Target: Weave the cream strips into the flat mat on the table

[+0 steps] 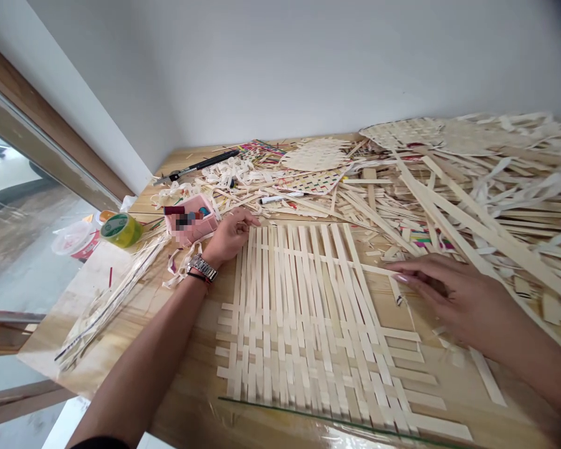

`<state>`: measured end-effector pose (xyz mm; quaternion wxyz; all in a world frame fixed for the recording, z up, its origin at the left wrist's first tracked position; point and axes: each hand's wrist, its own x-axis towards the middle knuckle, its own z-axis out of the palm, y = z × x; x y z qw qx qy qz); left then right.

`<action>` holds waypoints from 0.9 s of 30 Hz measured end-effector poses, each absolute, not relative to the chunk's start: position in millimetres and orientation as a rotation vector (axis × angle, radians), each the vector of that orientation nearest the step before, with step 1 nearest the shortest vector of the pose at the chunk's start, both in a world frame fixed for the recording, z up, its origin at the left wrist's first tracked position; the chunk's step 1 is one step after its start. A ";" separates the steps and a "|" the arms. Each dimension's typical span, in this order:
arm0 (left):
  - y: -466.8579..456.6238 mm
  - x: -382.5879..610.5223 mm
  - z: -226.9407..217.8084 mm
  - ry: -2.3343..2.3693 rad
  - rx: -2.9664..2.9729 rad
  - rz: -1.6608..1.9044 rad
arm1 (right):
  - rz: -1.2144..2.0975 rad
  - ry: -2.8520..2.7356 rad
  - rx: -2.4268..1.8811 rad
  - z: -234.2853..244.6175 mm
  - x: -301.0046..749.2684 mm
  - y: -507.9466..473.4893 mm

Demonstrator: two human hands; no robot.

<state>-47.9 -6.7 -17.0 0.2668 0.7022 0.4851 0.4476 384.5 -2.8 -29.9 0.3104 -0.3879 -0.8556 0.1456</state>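
Observation:
A half-woven mat of pale flat strips lies on the table before me, its lower part interlaced and its upper part mostly lengthwise strips. One crosswise strip runs through the upper part and sticks out on the right. My right hand pinches that strip's outer end between thumb and fingers. At the mat's upper left corner rests my left hand, fingers curled beside the strip ends; whether it grips one is hidden. Along the mat's near edge runs a thin dark green edge.
A pink box with small items and a roll of yellow-green tape stand left. Loose strips pile up at the back and right, around woven pieces. A long dark tool lies far left. A wall rises behind.

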 end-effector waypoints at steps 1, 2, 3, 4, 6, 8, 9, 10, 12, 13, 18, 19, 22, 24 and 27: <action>-7.1 -47.6 -16.6 1.318 1.903 1.205 | 0.382 -2.260 -1.019 -29.7 384.0 -3.4; -7.6 -47.3 -16.2 1.328 1.909 1.204 | 0.379 -2.259 -1.020 -29.8 383.7 -3.7; -8.1 -46.9 -15.6 1.339 1.915 1.201 | 0.377 -2.256 -1.025 -30.0 383.5 -3.7; -8.7 -46.5 -14.9 1.351 1.923 1.196 | 0.379 -2.253 -1.031 -30.1 383.1 -3.6; -9.8 -45.5 -13.2 1.381 1.946 1.175 | 0.389 -2.237 -1.043 -29.7 381.9 -3.3; -11.0 -44.7 -10.8 1.422 1.975 1.143 | 0.415 -2.215 -1.076 -27.9 379.8 -3.4; -11.7 -44.5 -9.4 1.447 1.986 1.129 | 0.432 -2.201 -1.103 -26.5 378.5 -3.8; -12.5 -44.4 -7.7 1.473 1.994 1.114 | 0.446 -2.186 -1.129 -24.8 377.1 -4.3; -14.2 -44.4 -3.7 1.538 2.016 1.078 | 0.468 -2.164 -1.159 -21.6 374.4 -5.6; -15.3 -44.3 -1.3 1.581 2.033 1.051 | 0.475 -2.160 -1.160 -20.2 373.1 -6.3; -23.8 -41.1 8.6 1.798 2.071 0.875 | 0.491 -2.138 -1.147 -17.6 369.8 -8.1; -26.8 -40.2 9.4 1.805 2.073 0.858 | 0.492 -2.131 -1.150 -17.8 369.6 -8.2; -39.3 -39.8 9.1 1.811 2.067 0.856 | 0.500 -2.109 -1.165 -19.2 369.4 -8.7; -49.2 -42.1 7.5 1.821 2.029 0.879 | 0.502 -2.097 -1.167 -20.4 369.2 -9.3; -60.8 -47.5 5.1 1.777 2.072 0.886 | 0.492 -2.090 -1.154 -22.3 369.2 -10.2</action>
